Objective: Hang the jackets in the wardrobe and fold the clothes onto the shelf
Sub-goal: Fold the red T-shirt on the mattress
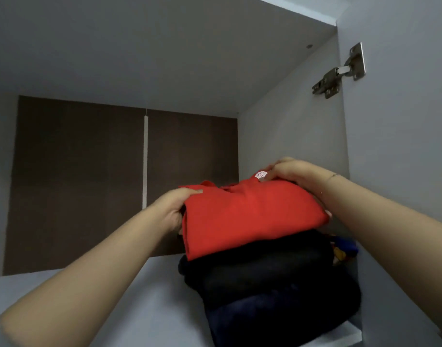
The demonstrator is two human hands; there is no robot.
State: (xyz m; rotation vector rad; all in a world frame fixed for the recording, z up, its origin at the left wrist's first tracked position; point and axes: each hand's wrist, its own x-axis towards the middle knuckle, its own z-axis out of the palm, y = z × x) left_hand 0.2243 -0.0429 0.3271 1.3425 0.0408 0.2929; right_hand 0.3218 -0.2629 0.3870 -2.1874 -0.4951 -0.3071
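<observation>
A folded red garment (247, 216) with a small white label at its far edge lies on top of a stack of folded dark clothes (272, 289) on the white wardrobe shelf (149, 301). My left hand (176, 207) grips the red garment's left edge, thumb on top and fingers underneath. At the garment's far right corner, my right hand (292, 172) lies over the top beside the label, with its fingers curled round the right side. Both forearms reach up into the compartment.
The stack sits against the wardrobe's right side wall (290, 126). A metal door hinge (340, 71) is fixed high on the right. A dark brown back panel (89, 176) closes the compartment. A bit of yellow and blue cloth (345, 249) shows behind the stack.
</observation>
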